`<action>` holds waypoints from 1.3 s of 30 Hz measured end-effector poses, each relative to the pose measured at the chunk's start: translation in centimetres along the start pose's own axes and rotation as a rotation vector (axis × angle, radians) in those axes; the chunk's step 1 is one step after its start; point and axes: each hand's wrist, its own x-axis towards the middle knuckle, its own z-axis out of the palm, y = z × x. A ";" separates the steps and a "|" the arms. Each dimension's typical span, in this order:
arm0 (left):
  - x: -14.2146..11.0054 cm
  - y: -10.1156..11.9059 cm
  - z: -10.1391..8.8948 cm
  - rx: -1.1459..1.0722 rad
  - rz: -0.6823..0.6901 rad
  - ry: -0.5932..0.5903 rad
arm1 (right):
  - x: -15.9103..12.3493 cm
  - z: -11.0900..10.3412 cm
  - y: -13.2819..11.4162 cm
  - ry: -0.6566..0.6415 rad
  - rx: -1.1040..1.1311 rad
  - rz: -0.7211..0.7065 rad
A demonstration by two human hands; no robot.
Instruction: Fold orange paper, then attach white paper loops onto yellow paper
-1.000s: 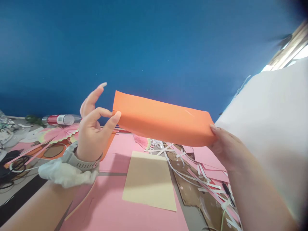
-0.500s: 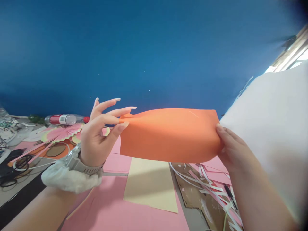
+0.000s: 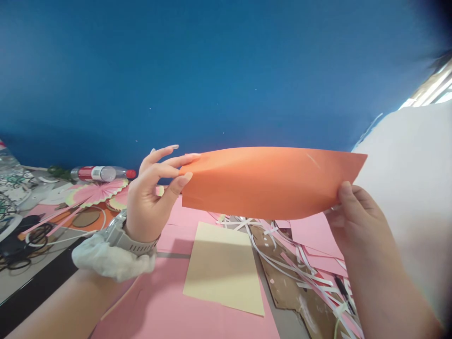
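Observation:
Between my two hands a sheet of orange paper [image 3: 264, 183] is held up in the air, bowed along its length. My left hand [image 3: 155, 188] pinches its left end between thumb and index finger, the other fingers raised; a watch [image 3: 123, 235] and a white scrunchie [image 3: 109, 259] circle that wrist. At the paper's lower right edge, my right hand [image 3: 360, 216] grips it with the thumb in front and the fingers partly hidden behind. Below the paper, a cream sheet [image 3: 224, 268] lies on large pink paper [image 3: 197, 315].
To the left lie a plastic bottle [image 3: 102, 173], pink pleated paper fans [image 3: 95, 192] and black cables [image 3: 31, 245]. White paper strips [image 3: 282, 263], brown cardboard [image 3: 278, 282] and a black pen [image 3: 342, 289] lie at the right. A blue wall [image 3: 219, 75] rises behind.
The orange paper's right end has moved right and tilted, showing its upper right corner. My right hand has shifted right along with it. My left hand keeps its pinch, slightly further right.

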 end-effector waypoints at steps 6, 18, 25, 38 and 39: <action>0.0 0.2 0.1 -0.077 -0.030 -0.036 | 0.2 -0.3 0.1 -0.014 0.005 -0.029; 0.1 0.5 0.3 -0.178 -0.030 0.019 | 0.0 -0.3 -0.6 -0.052 -0.044 -0.015; 0.3 0.0 0.5 -0.272 -0.122 0.012 | -0.1 -0.1 -0.4 -0.105 -0.060 0.008; 0.2 0.0 -0.2 0.018 0.085 -0.020 | -0.1 -0.2 0.0 -0.067 -0.093 0.050; 0.2 0.1 -0.2 0.028 0.104 0.000 | -0.1 -0.1 0.1 -0.065 -0.089 0.054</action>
